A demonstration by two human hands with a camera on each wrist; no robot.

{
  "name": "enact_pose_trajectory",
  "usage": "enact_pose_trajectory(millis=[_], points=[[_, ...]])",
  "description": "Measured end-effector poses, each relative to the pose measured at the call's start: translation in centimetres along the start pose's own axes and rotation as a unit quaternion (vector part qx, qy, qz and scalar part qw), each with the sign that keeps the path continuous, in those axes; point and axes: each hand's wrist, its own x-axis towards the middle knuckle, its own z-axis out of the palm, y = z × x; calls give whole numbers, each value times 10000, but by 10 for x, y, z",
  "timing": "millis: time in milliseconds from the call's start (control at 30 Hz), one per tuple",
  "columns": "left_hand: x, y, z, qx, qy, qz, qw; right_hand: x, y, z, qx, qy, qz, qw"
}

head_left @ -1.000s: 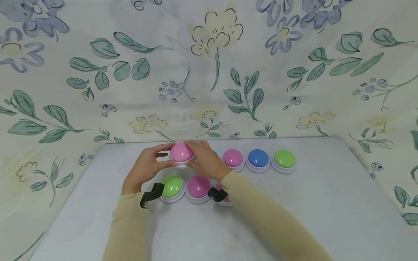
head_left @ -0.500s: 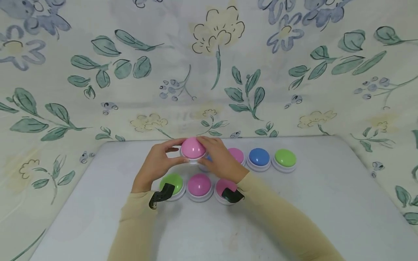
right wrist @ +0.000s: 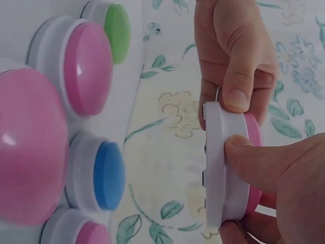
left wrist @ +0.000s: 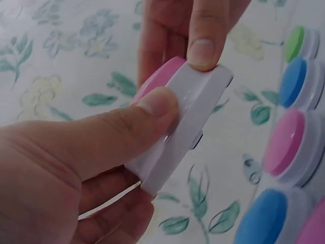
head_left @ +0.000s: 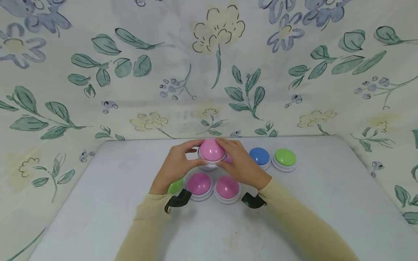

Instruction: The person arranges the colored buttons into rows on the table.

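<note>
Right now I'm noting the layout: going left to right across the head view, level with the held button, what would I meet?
Left hand, held pink dome button, right hand, blue dome button, light green dome button.

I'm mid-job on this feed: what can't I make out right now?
Held pink button: underside, turned from every camera.
Front-row green button: head view, left part behind the left grip.
Back-row pink button: head view, mostly behind the right grip and held button.
Large pink button: right wrist view, cut off by the left edge.
</note>
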Motion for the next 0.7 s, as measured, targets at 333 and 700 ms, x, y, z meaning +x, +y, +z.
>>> enact_pose_trajectory(millis=[333, 700], points=[[5, 22, 39, -112, -202, -70, 9997, -40, 18, -18, -251, 109, 14, 9996], [1, 43, 77, -32, -325, -31, 9995, -78, 38, -29, -343, 353, -94, 9987]])
